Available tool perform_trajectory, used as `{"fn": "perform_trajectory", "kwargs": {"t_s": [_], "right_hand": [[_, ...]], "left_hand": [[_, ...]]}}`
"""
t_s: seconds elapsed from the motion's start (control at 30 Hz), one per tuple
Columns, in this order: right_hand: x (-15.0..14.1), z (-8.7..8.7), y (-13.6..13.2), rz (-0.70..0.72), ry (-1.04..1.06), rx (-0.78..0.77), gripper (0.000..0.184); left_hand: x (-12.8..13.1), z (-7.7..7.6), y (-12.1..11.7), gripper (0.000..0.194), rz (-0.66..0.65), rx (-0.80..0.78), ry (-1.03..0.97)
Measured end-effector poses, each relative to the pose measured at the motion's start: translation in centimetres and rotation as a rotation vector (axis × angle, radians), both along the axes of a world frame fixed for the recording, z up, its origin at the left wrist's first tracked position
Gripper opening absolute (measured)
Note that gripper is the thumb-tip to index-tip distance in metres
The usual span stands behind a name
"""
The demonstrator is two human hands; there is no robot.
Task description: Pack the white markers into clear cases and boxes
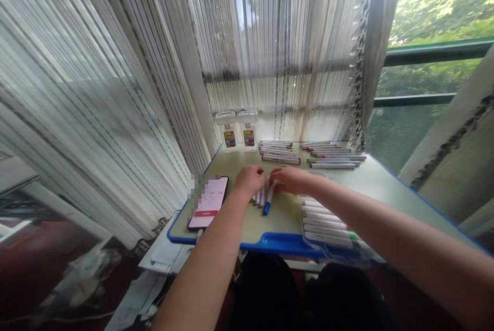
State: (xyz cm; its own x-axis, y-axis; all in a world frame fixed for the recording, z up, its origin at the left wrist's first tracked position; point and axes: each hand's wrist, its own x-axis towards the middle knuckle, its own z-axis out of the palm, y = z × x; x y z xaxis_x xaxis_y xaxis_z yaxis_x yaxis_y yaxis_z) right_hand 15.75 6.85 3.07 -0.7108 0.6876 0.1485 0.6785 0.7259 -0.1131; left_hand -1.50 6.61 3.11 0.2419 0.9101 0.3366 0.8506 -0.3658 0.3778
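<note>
Right hand (290,179): fingers closed on the far end of a blue pen (270,198), just the tip covered. Left hand (250,180): fingers curled at the far ends of a small bunch (263,197) of white pens; clamped or just resting, can't tell, contact hidden. Key relation: blue pen lies at about 7 o'clock from the right fingertips, long axis roughly 1-to-7, blue cap at the near end, pointing toward the person. Bunch is just beside it at 9 o'clock, axes nearly parallel, so the gap between pen and bunch is what counts. Right hand nearer the blue pen, left nearer the bunch; the hands themselves are close together, left at 9 o'clock from right. All on the pale table (380,181) with blue edging. Further out, from the hands: clear pack (334,254) at 4 o'clock, at the near edge, white pens (324,222) inside lying roughly 10-to-4, partly under the right forearm (370,212). Far row (280,158) of pens at 12 o'clock, second far row (334,156) at 2, both lying near enough crosswise. Phone (210,205) at 8 o'clock, screen up, digits showing, part of it blocked out. Two clear cases with labels at the far edge, one (228,135) at 11, the other (248,135) nearer 12. Striped curtain (278,37) behind, greenery (436,17) outside at 2.
</note>
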Motion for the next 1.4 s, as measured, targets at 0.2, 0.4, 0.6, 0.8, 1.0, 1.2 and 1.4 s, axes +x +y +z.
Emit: {"fn": "perform_trajectory", "kwargs": {"t_s": [0.2, 0.4, 0.6, 0.8, 1.0, 1.2, 1.4], "right_hand": [[0.3, 0.0, 0.8, 0.001, 0.015, 0.014, 0.017], [0.4, 0.1, 0.9, 0.014, -0.050, -0.022, 0.023], [0.5, 1.4, 0.3, -0.017, -0.070, -0.021, 0.019], [3.8, 3.2, -1.1, -0.216, 0.100, -0.076, 0.021], [8.9, 2.4, -3.1, -0.295, 0.396, -0.064, 0.019], [10.8, 2.1, -4.5, -0.327, 1.064, -0.230, 0.032], [11.0, 3.4, -4.5, -0.366, 1.351, -0.239, 0.039]], "left_hand": [[-0.3, 0.1, 0.0, 0.029, -0.075, -0.105, -0.091], [0.0, 0.0, 0.0, 0.027, -0.153, -0.132, -0.129], [-0.5, 0.3, 0.1, 0.030, -0.269, -0.253, -0.263], [-1.3, 0.4, 0.3, 0.031, -0.319, -0.274, -0.296], [0.4, 0.5, 0.1, 0.031, -0.429, -0.222, -0.453], [4.7, 2.0, -1.3, 0.026, -0.588, -0.346, -0.398], [9.0, 3.8, -0.9, 0.024, -0.636, -0.465, -0.526]]}}
